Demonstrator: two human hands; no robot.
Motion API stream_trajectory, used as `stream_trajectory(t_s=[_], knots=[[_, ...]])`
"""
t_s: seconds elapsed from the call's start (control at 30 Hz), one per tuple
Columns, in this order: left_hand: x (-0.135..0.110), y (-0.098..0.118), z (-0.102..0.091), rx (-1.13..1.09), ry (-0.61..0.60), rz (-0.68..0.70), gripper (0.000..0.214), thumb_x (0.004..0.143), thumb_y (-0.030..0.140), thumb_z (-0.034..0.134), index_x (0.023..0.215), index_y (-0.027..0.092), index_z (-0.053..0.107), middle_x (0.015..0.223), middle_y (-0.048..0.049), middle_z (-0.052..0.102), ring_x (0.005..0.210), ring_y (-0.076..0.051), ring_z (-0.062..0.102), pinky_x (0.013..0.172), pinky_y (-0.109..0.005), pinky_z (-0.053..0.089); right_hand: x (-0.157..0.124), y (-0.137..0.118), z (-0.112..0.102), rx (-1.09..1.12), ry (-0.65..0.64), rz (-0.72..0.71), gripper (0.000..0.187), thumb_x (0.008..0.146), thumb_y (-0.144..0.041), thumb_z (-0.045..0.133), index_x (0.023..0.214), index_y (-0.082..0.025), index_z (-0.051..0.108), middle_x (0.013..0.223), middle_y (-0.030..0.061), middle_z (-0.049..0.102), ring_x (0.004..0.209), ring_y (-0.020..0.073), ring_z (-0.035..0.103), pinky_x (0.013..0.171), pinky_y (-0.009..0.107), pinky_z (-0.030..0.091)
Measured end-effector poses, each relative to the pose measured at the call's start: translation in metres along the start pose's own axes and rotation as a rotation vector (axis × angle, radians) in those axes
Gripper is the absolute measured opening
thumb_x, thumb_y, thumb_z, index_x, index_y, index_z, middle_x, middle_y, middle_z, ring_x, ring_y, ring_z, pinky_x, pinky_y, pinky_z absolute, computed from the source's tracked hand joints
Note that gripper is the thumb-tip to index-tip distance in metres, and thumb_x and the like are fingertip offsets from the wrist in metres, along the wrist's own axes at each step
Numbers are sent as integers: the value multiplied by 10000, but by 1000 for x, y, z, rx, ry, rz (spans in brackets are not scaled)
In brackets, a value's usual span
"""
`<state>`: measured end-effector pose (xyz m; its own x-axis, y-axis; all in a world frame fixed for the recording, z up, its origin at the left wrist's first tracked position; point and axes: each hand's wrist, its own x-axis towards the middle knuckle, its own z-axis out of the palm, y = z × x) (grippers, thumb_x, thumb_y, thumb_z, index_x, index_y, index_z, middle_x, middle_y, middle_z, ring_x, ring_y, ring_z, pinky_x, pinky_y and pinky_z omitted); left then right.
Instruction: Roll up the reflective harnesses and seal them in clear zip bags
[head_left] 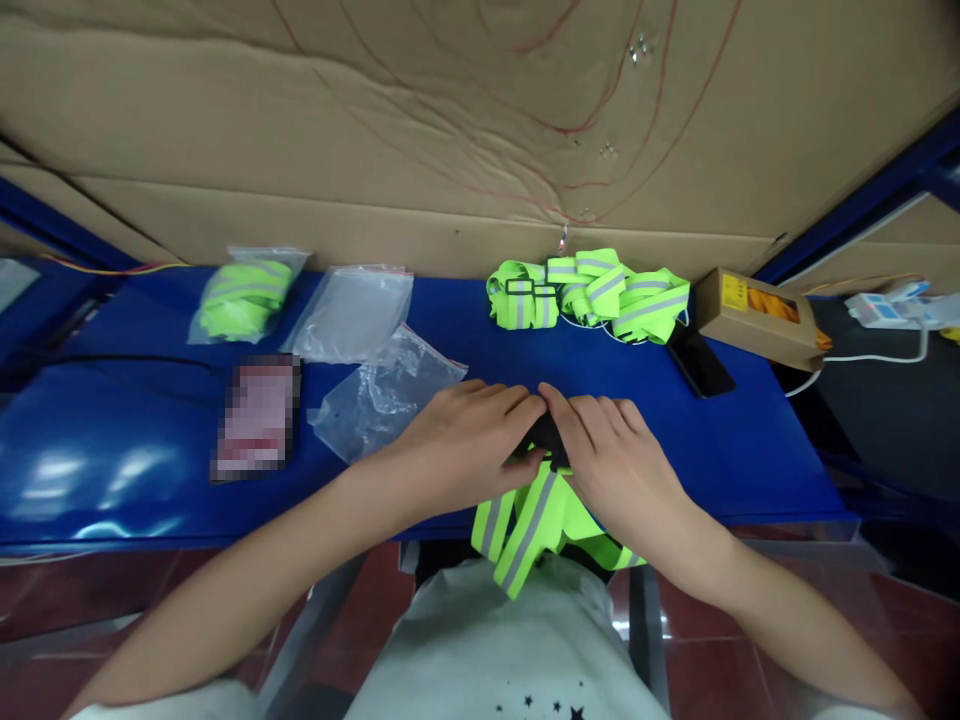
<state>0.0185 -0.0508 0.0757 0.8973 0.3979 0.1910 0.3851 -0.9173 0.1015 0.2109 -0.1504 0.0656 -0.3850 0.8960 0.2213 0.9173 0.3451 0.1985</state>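
Note:
My left hand [469, 440] and my right hand [611, 450] meet above the front of the blue table [135, 420]. Both are closed on a black piece [547, 437] attached to a neon-yellow reflective strap [529, 525]. Grey-striped loops of this strap hang below my fingers, past the table's front edge and in front of my shirt. My fingers cover much of the black piece, so its exact kind is hidden. Left of my left hand lies a clear plastic bag [390, 390], partly behind my wrist.
Several bundled reflective straps [592, 290] lie at the back. Right of them are a black phone [701, 360] and a cardboard box [761, 315]. To the left are a bagged strap [244, 298], stacked clear bags [352, 310] and a pixelated screen device [257, 415]. A cardboard wall [375, 120] stands behind.

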Motion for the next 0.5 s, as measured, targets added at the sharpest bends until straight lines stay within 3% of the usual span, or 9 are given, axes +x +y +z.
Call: stream_trajectory(t_s=[0.23,0.4,0.5], knots=[[-7,-4,-3,72,-30,52,217,961,354,613,1055,166,667,868,-46,744,744,-236,726,580,-351,421,-1,1,4,60,-1,-34,467,945,-82,535,1409,-39,509,1093,149,653,917,302,591,774,419,403],[-16,3,-8,61,-33,83,178,943,326,627,971,157,677,808,-51,727,691,-243,715,541,-347,391,-2,-7,3,62,1,-74,442,925,-77,542,1366,-60,534,1016,119,643,862,289,587,747,409,402],[-25,2,-10,10,-42,31,163,945,301,607,944,162,692,791,-57,729,671,-235,704,538,-329,367,-3,-3,1,126,-9,-75,437,905,-85,580,1341,-67,552,1039,133,657,890,296,614,765,418,447]])
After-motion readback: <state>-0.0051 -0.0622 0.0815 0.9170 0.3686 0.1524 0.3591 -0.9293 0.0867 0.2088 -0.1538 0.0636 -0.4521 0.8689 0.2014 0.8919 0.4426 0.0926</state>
